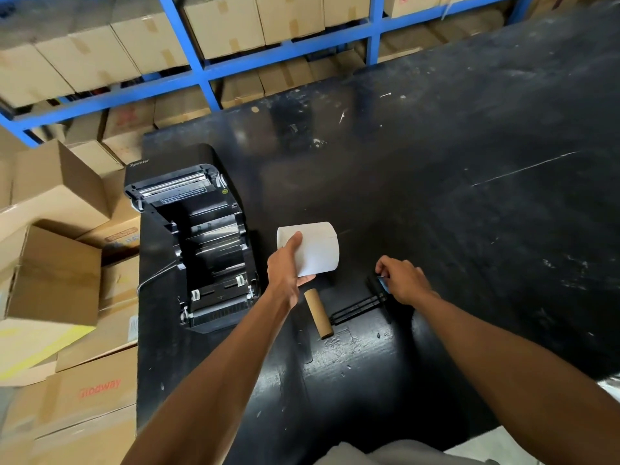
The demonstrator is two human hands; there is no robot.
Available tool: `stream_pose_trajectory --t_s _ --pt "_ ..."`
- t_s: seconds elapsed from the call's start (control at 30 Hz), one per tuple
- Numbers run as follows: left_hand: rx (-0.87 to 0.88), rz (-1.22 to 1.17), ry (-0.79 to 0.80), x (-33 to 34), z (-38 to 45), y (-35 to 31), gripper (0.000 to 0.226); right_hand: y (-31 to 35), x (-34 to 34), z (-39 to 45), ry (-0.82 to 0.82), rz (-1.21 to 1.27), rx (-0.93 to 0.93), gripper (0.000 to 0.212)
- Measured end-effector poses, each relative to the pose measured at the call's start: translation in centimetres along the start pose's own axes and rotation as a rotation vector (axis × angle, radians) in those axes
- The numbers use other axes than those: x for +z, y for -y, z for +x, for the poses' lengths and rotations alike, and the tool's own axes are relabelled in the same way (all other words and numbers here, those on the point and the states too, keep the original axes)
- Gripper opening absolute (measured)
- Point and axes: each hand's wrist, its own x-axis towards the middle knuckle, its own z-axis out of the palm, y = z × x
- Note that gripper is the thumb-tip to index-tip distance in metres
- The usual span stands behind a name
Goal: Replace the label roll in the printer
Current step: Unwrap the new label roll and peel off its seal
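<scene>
Nearest you on the black surface (pixel 369 380): the empty core (pixel 318 313), lying flat, spent, out of the printer. Its far end sits just under your left hand; leave it, it's not in the way.

Just right of it, the spindle (pixel 360 305) lies on the surface. Your right hand (pixel 404 280) is on its far end, fingers (pixel 385 267) curled and pinching the end piece with the blue tab. Can't tell whether that guide is locked or free.

Your left hand (pixel 285 266) holds the new roll (pixel 317 248) off the surface, thumb over the near end face, fingers underneath, wrapped tight on it. The roll is right of the printer, not loaded yet.

Step in hand, as I read it: get the spindle through the new roll.
- Take the end guide off or slide it clear first, or the roll won't go on.
- Line the spindle up with the roll's bore before you push. Bore is hidden behind your thumb, so turn the roll to see it.
- Grip the roll by its ends, not the face, so the outer wrap doesn't loosen.
- Check which way the labels feed off before you seat it.

Further left, the printer (pixel 198 243) has its lid up, bay empty, ready to take the roll.

Behind: blue rack (pixel 201 75) with boxes (pixel 224 25).
</scene>
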Motion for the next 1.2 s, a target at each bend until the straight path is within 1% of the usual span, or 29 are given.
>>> stream_pose_trajectory --t_s 0.07,0.13,0.23,0.33,0.37,0.43,0.53,0.63,0.73,0.83,0.9,1.0,1.07,1.2 --pt "0.005 -0.005 0.007 -0.1 0.0 0.0 0.055 0.1 0.0 0.1 0.006 0.002 0.002 0.030" --pt "0.012 -0.009 0.013 -0.3 0.1 0.1 0.054 0.2 -0.1 0.1 -0.026 0.003 0.026 0.026" --pt "0.012 -0.023 0.018 -0.3 -0.1 0.2 0.051 0.1 0.0 -0.2 -0.090 0.046 0.137 0.026" --pt "-0.008 -0.044 0.010 -0.1 -0.7 0.3 0.035 -0.2 0.6 -1.1 -0.147 0.170 0.219 0.019" --pt "-0.009 -0.057 0.010 -0.1 -1.1 0.3 0.029 -0.2 0.7 -1.4 -0.179 0.221 0.220 0.016" --pt "-0.008 -0.067 0.011 -0.3 -1.5 0.3 0.026 -0.4 0.8 -2.1 -0.220 0.302 0.196 0.014" --pt "0.003 -0.058 0.012 -0.8 -2.2 0.5 0.028 -0.2 0.9 -3.2 -0.188 0.335 0.131 0.017" --pt "0.026 -0.048 0.021 -1.5 -3.1 0.7 0.023 0.1 1.3 -4.2 -0.149 0.314 0.093 0.020" --pt "0.040 -0.049 0.045 -2.2 -4.0 0.9 0.024 0.2 1.7 -5.1 -0.148 0.298 0.093 0.023" --pt "0.042 -0.057 0.059 -2.9 -4.5 1.3 0.032 0.3 2.2 -5.6 -0.147 0.358 0.097 0.022" --pt "0.054 -0.057 0.069 -3.4 -4.9 1.4 0.031 0.4 2.3 -5.8 -0.137 0.385 0.098 0.023" --pt "0.067 -0.066 0.074 -4.0 -5.1 1.6 0.026 0.2 2.3 -6.0 -0.103 0.401 0.117 0.023" --pt "0.075 -0.087 0.084 -4.4 -5.2 1.7 0.027 -0.1 2.2 -6.2 -0.089 0.446 0.149 0.021" --pt "0.080 -0.119 0.096 -4.7 -5.4 1.6 0.030 -0.5 1.8 -6.3 -0.137 0.654 0.260 0.020"
